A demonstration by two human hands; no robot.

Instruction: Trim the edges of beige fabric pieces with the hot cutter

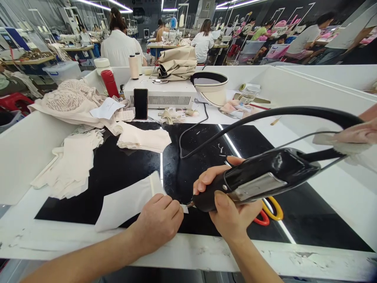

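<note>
My left hand (160,224) is closed, its fingers pinching the right end of a white fabric piece (126,202) that lies on the black board (235,224). A narrow cream strip (155,184) runs along the upper edge of that piece. Wrapped in my right hand (232,212) is a black corded handheld tool (253,173) with a silver side plate. Its thin metal tip (191,204) meets a small white fabric end beside my left fingers. Scissors (275,208) with yellow and red handles lie partly hidden behind my right hand.
Cream fabric stacks (144,137) and a pale pile (73,161) lie at the left, below lace garments (67,98). A white vented box (159,94), a phone (140,103) and a round bin (212,88) stand behind. The tool's thick cable (294,112) arches rightward.
</note>
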